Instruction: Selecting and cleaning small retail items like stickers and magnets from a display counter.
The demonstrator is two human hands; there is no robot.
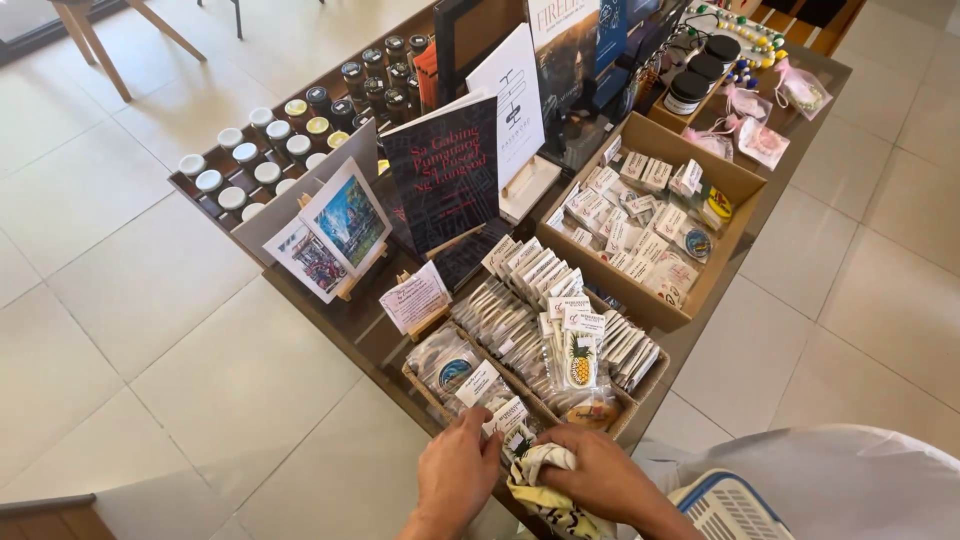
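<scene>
My left hand (pixel 455 472) rests at the near edge of a woven tray (pixel 424 391) and touches small bagged packets (pixel 497 410) with white header cards. My right hand (pixel 600 470) grips a crumpled yellow-and-white cloth (pixel 540 468) right beside the same packets. A packet with a pineapple picture (pixel 580 358) stands upright just behind my hands. The tray holds several rows of such packets.
A cardboard box (pixel 735 185) of small white packets stands behind the tray. Books on stands (pixel 445 175), picture cards (pixel 335 230) and rows of small jars (pixel 265 150) fill the brown table's far part. A blue basket (pixel 725 505) hangs at my right side. Tiled floor surrounds the table.
</scene>
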